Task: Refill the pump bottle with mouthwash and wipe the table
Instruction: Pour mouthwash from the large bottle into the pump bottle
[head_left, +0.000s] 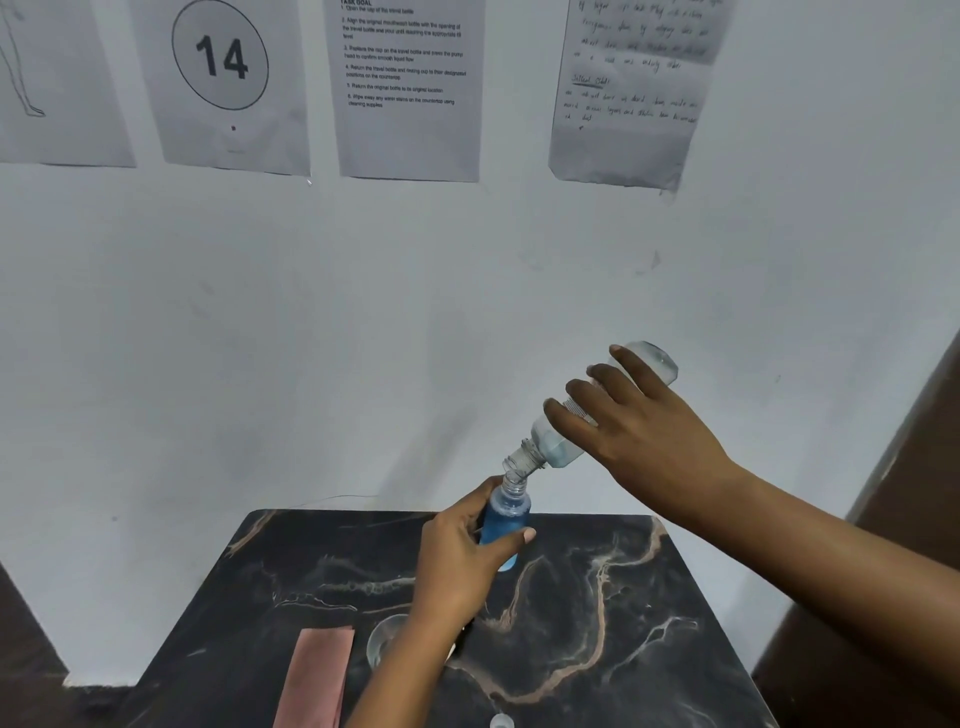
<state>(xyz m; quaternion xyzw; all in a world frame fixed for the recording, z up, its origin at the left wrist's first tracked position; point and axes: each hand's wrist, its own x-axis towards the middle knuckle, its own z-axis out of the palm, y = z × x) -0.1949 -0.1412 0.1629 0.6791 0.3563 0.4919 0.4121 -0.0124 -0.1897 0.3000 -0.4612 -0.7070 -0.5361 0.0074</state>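
Observation:
My left hand (460, 558) grips a small clear bottle (506, 519) filled with blue liquid, held upright above the dark marble table (675, 649), its neck open with no pump on it. My right hand (644, 431) holds a larger clear mouthwash bottle (558, 447) tilted neck-down, its open mouth touching the small bottle's opening. A little pale blue liquid sits near the big bottle's shoulder. A folded pink cloth (317, 675) lies at the table's front left.
A clear glass cup (384, 642) stands beside the cloth, partly behind my left forearm. A small clear cap (501, 721) lies at the table's front edge. Printed sheets (410, 88) hang on the white wall behind. Dark brown furniture (909, 519) stands at the right.

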